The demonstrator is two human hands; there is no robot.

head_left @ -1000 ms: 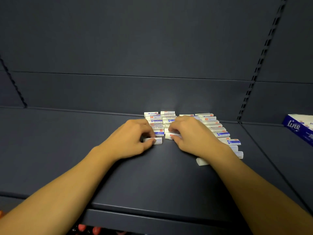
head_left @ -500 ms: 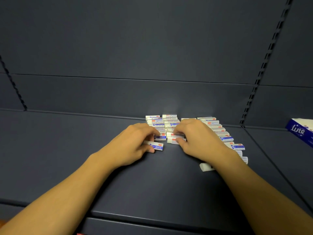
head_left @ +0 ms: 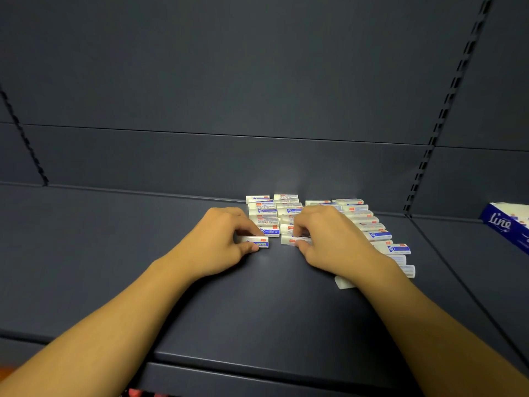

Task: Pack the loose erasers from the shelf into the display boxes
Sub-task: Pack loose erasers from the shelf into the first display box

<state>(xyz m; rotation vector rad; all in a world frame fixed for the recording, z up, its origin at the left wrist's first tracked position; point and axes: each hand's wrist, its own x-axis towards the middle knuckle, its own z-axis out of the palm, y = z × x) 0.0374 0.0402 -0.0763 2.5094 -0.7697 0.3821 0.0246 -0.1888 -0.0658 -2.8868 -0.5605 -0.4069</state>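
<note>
Two hands we worked with on the dark shelf point(head_left: 143, 253), our left hand point(head_left: 220, 242) pinching one eraser point(head_left: 255, 242), our right hand point(head_left: 329, 239) pinching another eraser point(head_left: 289, 240), rows of erasers point(head_left: 274, 210) lined behind, blue-and-white display box point(head_left: 506, 224) far right.

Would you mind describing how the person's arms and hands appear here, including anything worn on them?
Both forearms are bare from the lower frame edge to the wrists; no sleeve shows in view. The left hand and the right hand wear no gloves, and no watch, bracelet or ring is visible on either. The nails that show look short and unpainted. No markings or bandages can be seen.
</note>
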